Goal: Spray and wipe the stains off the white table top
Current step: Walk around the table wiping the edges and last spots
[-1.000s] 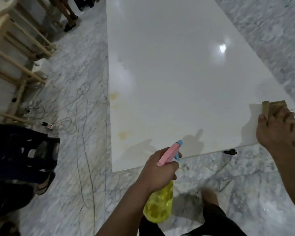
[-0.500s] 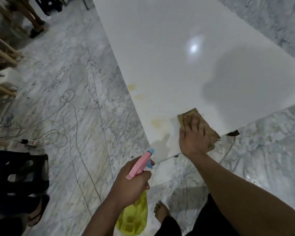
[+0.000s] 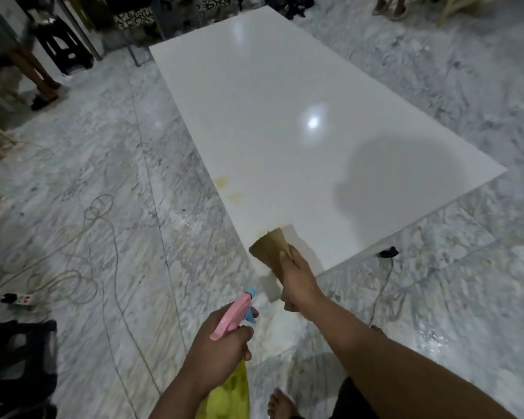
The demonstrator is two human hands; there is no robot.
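Sliding leftward, the right hand point(image 3: 295, 275) has dragged the brown folded cloth point(image 3: 271, 244) onto the near-corner stain, its grip closed around the cloth. Two yellowish stains point(image 3: 228, 189) on the white glossy counter point(image 3: 285, 95), left of frame centre, remain. Lower centre, the left hand point(image 3: 217, 353) grips the yellow spray bottle with pink trigger point(image 3: 235, 316).

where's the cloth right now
In the head view the brown cloth is gripped in the right hand at the near left corner of the white table top, just ahead of the spray bottle in the left hand.
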